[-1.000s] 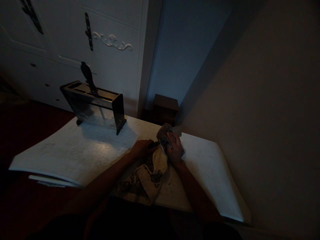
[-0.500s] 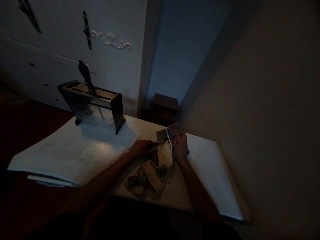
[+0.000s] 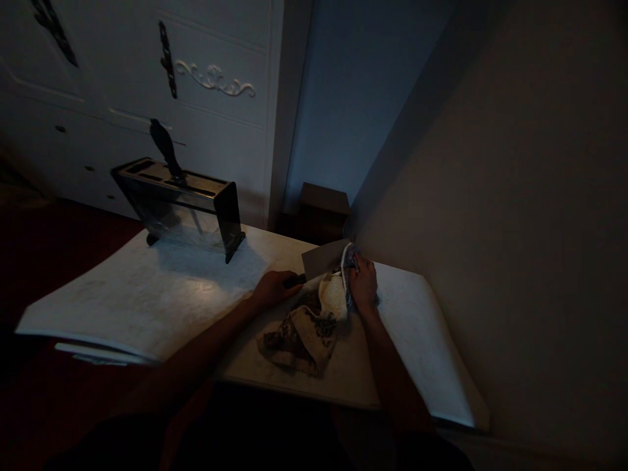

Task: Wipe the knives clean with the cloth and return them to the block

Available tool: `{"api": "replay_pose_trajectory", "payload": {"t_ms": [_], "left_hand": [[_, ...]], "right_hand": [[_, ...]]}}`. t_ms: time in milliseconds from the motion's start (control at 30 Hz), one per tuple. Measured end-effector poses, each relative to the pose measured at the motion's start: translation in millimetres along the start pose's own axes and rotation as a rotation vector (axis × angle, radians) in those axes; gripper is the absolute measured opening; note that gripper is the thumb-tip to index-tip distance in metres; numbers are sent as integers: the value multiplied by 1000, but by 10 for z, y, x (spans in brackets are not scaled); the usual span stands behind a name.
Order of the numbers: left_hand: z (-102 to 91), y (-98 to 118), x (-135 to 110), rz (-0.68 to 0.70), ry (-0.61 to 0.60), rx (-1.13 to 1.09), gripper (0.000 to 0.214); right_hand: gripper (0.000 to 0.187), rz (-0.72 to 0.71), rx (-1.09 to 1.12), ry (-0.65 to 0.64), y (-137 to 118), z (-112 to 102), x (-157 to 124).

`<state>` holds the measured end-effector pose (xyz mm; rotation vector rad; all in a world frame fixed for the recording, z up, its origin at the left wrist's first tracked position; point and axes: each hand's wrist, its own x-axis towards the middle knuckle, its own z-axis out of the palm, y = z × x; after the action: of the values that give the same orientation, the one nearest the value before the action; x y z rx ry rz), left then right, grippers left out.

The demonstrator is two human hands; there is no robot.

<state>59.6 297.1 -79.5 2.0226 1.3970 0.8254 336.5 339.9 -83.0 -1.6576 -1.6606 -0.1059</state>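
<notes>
My left hand (image 3: 273, 289) is closed round the black handle of a cleaver (image 3: 324, 259), whose broad blade points right. Near the blade's far end, my right hand (image 3: 364, 281) grips a patterned cloth (image 3: 333, 302). The cloth's bunched grey-purple part lies against the blade tip, and its beige and brown length trails down onto the table. On the left stands a knife block (image 3: 176, 203) with dark ends and a see-through front. One black-handled knife (image 3: 164, 145) sits upright in its top slot.
A white table (image 3: 122, 307) holds these things. Behind it rises a white cabinet (image 3: 220, 144) with dark handles. A brown box (image 3: 324, 203) stands in the corner, and a wall (image 3: 490, 196) closes off the right side.
My right hand and the cloth have slid right toward the blade's end, so more of the cleaver blade shows. The trailing cloth has shifted slightly right. My left hand keeps its hold.
</notes>
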Motion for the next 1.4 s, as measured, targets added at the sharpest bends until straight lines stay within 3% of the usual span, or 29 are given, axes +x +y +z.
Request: {"api": "replay_pose_trajectory", "payload": {"t_ms": [333, 767, 900, 1200, 1300, 1400], "left_hand": [[-24, 36, 31, -35, 20, -194, 53], [-4, 52, 59, -132, 27, -376, 52], [1, 87, 56, -152, 43, -432, 50], [8, 139, 74, -186, 49, -521, 50], [4, 151, 81, -212, 61, -537, 51], [0, 159, 85, -230, 65, -554, 51]], "right_hand": [[51, 27, 69, -33, -14, -5, 11], [58, -46, 308, 100, -239, 47, -97], [59, -7, 388, 110, -266, 68, -95], [58, 341, 655, 283, -318, 92, -53], [59, 333, 649, 296, -311, 89, -65], [57, 229, 610, 232, -313, 110, -101]]}}
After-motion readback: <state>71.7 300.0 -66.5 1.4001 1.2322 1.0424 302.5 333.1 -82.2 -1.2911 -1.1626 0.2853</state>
